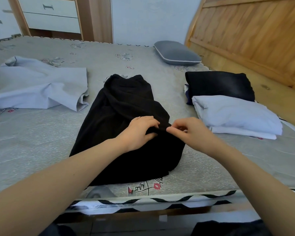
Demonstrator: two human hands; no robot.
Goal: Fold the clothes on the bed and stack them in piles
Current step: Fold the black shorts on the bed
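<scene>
A long black garment (124, 106) lies lengthwise on the grey patterned mattress (32, 142), its waist end at the far side. My left hand (140, 132) lies on its middle with the fingers curled into a ridge of the black cloth. My right hand (187, 132) pinches the same ridge just to the right. To the left an unfolded light blue garment (39, 87) is spread out. On the right stands a folded pile: a light blue-white piece (233, 114) in front and a black folded piece (218, 85) behind it.
A grey pillow (176, 52) lies at the far right by the wooden headboard (249, 36). A white-drawered cabinet (51, 14) stands beyond the bed's far edge. The mattress's near edge (152, 200) runs just below my forearms.
</scene>
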